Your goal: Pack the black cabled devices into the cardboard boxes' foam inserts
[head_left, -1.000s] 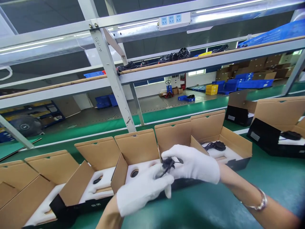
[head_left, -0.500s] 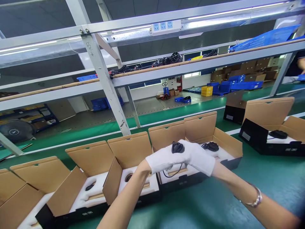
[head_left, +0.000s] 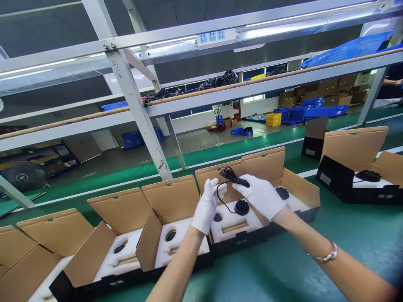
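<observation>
My right hand [head_left: 262,196], in a white glove, pinches a bundled black cable [head_left: 231,174] above an open carton. From the bundle a loop of cable runs down to a round black device [head_left: 242,207], which is over the white foam insert [head_left: 252,222]; whether it hangs or rests there I cannot tell. My left hand [head_left: 206,207], gloved too, is beside the cable loop with its fingers apart and holds nothing. The carton under my hands [head_left: 217,178] has its brown lid raised, and a round hole and a slot show in its foam.
More open cartons stand to the left, one being this carton [head_left: 170,197]. At the right, another carton [head_left: 355,147] holds a black device [head_left: 367,176]. A metal post [head_left: 135,96] and a shelf rail [head_left: 220,94] rise behind. A person's arm [head_left: 392,82] shows far right.
My hands, together around the black bundle before, have come apart. The left moved left and opened. The round device is now lower, over the foam, and the cable bundle shows in my right hand.
</observation>
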A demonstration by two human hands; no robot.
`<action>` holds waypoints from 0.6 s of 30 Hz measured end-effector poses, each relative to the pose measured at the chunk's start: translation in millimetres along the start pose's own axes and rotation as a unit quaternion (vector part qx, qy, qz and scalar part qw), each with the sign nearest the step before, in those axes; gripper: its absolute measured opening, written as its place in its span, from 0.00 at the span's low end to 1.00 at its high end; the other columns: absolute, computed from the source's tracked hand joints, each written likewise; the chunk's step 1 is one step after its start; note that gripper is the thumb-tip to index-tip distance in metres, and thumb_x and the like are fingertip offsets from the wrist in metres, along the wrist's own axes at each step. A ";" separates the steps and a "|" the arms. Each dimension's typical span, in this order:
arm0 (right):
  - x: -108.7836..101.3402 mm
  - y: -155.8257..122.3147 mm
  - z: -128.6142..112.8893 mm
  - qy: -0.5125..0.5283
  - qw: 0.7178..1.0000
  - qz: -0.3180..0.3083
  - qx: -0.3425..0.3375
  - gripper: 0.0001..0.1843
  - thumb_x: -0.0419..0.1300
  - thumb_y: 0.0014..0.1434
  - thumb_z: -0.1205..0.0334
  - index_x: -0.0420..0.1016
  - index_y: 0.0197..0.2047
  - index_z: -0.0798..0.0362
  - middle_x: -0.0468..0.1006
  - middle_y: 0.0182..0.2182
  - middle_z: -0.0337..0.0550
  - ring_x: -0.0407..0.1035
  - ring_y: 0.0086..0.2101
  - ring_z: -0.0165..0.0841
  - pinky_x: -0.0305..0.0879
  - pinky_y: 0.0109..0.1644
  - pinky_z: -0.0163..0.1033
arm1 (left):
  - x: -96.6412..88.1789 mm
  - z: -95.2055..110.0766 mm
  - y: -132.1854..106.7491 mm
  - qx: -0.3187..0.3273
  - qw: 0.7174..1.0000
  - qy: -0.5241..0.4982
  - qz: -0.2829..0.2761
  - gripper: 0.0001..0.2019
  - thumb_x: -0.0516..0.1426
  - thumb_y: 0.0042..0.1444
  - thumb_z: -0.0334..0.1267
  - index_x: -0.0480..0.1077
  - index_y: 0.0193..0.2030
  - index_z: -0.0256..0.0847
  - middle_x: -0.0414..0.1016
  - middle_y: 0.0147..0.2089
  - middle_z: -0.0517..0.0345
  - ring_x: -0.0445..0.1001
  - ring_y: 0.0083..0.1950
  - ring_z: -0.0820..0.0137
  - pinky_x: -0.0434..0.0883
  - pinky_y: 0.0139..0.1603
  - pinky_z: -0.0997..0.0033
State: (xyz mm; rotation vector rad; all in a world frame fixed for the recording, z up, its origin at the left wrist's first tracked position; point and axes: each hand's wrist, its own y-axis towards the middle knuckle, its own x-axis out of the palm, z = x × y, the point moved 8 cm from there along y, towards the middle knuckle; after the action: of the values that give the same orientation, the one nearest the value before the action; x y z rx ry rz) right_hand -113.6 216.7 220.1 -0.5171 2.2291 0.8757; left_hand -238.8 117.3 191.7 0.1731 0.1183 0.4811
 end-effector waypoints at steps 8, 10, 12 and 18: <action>81.2 -20.8 -8.1 0.027 0.993 -0.118 -0.014 0.22 0.51 0.67 0.50 0.71 0.57 0.52 0.82 0.47 0.52 0.77 0.45 0.42 0.66 0.43 0.39 | 23.0 -39.1 18.0 -0.052 0.994 0.086 0.033 0.23 0.49 0.66 0.50 0.56 0.61 0.36 0.74 0.54 0.42 0.78 0.50 0.66 0.75 0.52 0.66; 82.8 -23.2 -9.4 -0.050 0.981 -0.179 -0.054 0.23 0.52 0.66 0.45 0.73 0.55 0.49 0.82 0.45 0.51 0.78 0.43 0.44 0.66 0.42 0.42 | 14.9 -38.8 32.8 -0.062 0.981 0.179 -0.029 0.19 0.48 0.68 0.48 0.63 0.55 0.36 0.76 0.45 0.48 0.78 0.42 0.67 0.77 0.46 0.62; 74.1 -21.0 -2.8 -0.118 0.969 -0.206 -0.071 0.19 0.51 0.67 0.46 0.78 0.45 0.48 0.83 0.41 0.49 0.78 0.40 0.44 0.66 0.41 0.43 | 1.9 -41.9 47.6 -0.056 0.950 0.296 -0.083 0.17 0.51 0.67 0.49 0.68 0.51 0.36 0.76 0.43 0.52 0.76 0.42 0.65 0.76 0.48 0.57; 75.5 4.8 10.8 -0.145 0.971 -0.164 -0.098 0.16 0.53 0.68 0.56 0.73 0.55 0.47 0.78 0.51 0.47 0.73 0.51 0.41 0.67 0.50 0.44 | -4.9 -86.8 74.4 -0.057 0.766 0.602 -0.219 0.18 0.59 0.63 0.46 0.69 0.53 0.37 0.74 0.48 0.51 0.75 0.48 0.62 0.75 0.53 0.51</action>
State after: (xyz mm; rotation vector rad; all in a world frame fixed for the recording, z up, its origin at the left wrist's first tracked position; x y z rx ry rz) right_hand -163.7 219.3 162.5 -0.7724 1.7408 0.9330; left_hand -289.9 191.8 121.5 -0.3171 1.3736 0.0549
